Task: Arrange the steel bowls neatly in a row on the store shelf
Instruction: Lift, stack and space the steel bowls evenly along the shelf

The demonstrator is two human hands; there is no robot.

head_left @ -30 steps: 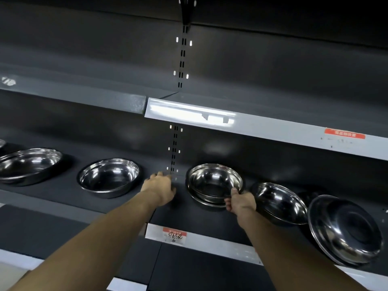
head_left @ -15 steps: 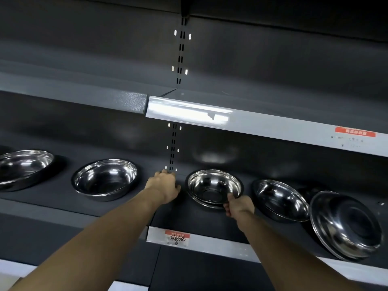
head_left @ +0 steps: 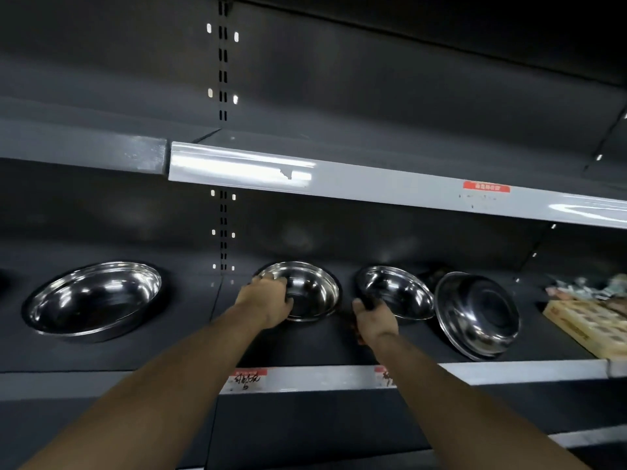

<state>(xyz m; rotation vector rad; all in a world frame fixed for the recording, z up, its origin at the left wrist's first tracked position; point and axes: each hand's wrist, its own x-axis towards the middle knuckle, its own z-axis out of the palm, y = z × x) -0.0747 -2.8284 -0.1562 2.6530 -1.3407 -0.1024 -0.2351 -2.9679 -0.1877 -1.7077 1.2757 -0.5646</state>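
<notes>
On the dark shelf (head_left: 190, 347) a big bowl (head_left: 93, 298) sits well left of the middle bowl (head_left: 307, 290), whose near-left rim my left hand (head_left: 266, 301) grips, while just right of it my right hand (head_left: 373, 320) pinches the next bowl's (head_left: 397, 291) rim.

- The left hand (head_left: 268, 301) is gripping the near-left rim of the middle bowl (head_left: 310, 293), which is sitting on the dark shelf (head_left: 163, 351).
- The right hand (head_left: 373, 322) is pinching the near rim of the tilted bowl (head_left: 397, 293) just beside it.
- A big bowl (head_left: 93, 298) is sitting well apart on the left.
- Another bowl (head_left: 478, 315) is leaning on its edge at the right, near a cardboard box (head_left: 587, 325).
</notes>
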